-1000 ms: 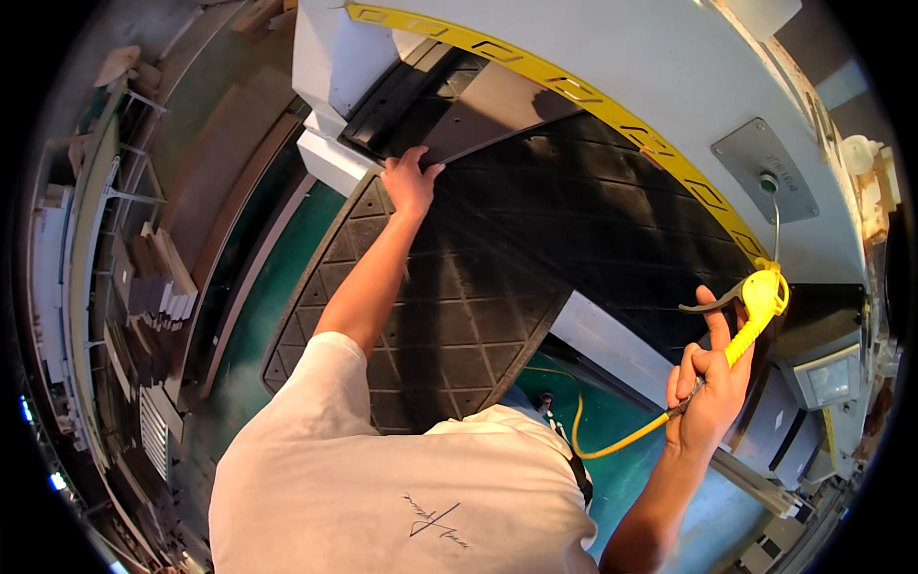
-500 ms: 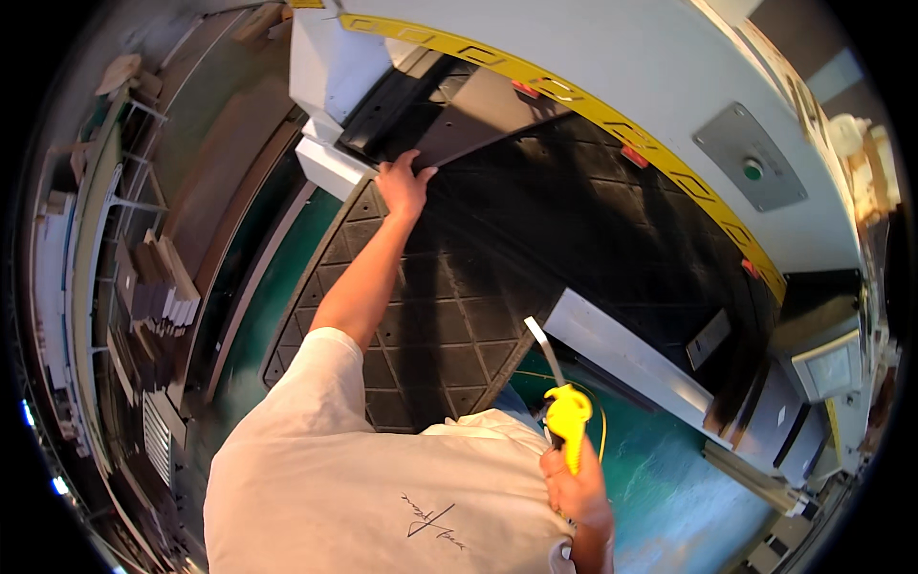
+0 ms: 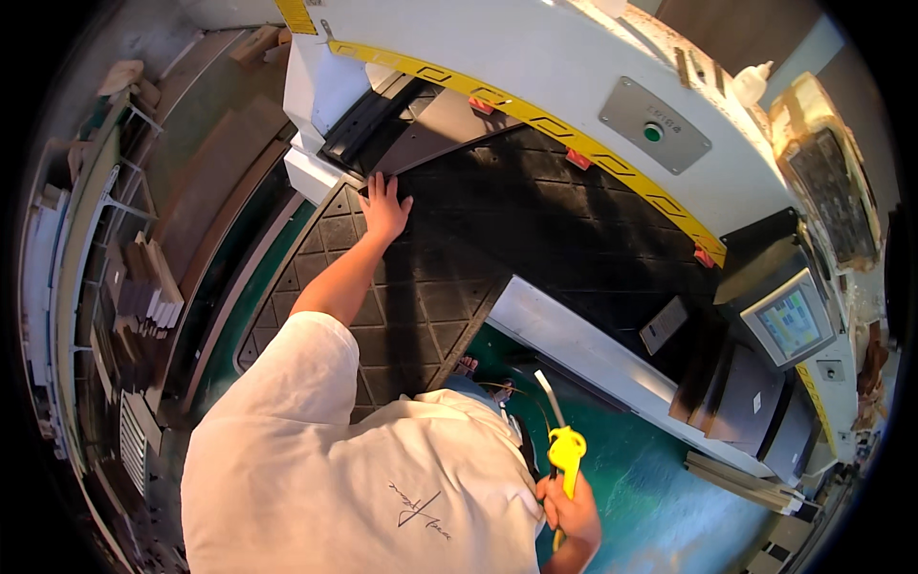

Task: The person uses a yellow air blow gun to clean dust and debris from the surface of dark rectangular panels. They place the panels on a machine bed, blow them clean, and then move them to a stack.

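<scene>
My left hand (image 3: 385, 210) reaches far out, fingers spread. Its fingertips touch the near corner of a flat brown-grey board (image 3: 445, 129), beside the edge of a black grooved machine table (image 3: 406, 301). Down at the lower right, my right hand (image 3: 572, 509) is closed round the handle of a yellow air blow gun (image 3: 567, 448). The gun's pale nozzle tube points up and away, over the green floor. The far part of the board runs under the machine's beam.
A white machine beam with a yellow strip (image 3: 545, 124) crosses above the table. A control screen (image 3: 789, 320) stands at right, near dark panels (image 3: 732, 397) on a metal ledge (image 3: 583, 340). Racks with stacked boards (image 3: 153, 287) line the left. Green floor (image 3: 650, 497) lies below.
The view has shifted, bringing the control screen further in. My left hand has spread its fingers flatter at the board's corner. The air blow gun stays in my right hand, slightly lower.
</scene>
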Available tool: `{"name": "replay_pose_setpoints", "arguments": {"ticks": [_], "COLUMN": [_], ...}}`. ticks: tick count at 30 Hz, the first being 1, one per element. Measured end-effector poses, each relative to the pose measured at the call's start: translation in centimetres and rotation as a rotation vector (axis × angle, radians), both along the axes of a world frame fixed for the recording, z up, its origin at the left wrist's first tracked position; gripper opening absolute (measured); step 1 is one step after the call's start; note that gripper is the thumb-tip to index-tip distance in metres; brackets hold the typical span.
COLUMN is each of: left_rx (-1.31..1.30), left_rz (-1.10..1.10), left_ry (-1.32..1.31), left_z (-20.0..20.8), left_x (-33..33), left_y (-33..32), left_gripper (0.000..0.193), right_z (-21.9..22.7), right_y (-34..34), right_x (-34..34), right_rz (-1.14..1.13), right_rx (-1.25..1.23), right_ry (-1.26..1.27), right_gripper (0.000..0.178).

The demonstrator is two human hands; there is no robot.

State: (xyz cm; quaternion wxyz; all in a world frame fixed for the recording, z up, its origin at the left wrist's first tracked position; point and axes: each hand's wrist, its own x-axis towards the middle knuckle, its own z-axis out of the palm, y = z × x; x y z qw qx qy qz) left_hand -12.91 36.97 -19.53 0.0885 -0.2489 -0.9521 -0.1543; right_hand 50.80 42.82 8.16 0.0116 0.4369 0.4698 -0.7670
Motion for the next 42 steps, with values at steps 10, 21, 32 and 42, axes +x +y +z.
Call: {"name": "replay_pose_setpoints", "arguments": {"ticks": [10, 21, 32, 42], "left_rx": [0.031, -0.049, -0.067, -0.056], "left_rz": [-0.063, 0.066, -0.096, 0.021], "left_ry": [-0.112, -0.149, -0.090, -0.117], "left_z": [1.6, 2.4, 1.4, 2.3], "left_x": [20.4, 24.3, 20.6, 22.0], "left_y": [-6.0, -4.1, 0.9, 3.0], "left_gripper": [0.062, 0.067, 0.069, 0.074], "right_z": [-3.2, -2.2, -8.4, -12.7], "right_y": [5.2, 3.7, 2.6, 0.9], "right_x": [3.8, 15.7, 7.5, 1.9], "right_rz": [0.283, -0.037, -0.512, -0.874], "right_rx": [0.034, 0.216, -0.330, -0.646], "right_ry": [-0.041, 0.032, 0.448, 0.977], "right_gripper": [0.035, 0.042, 0.049, 0.065]}}
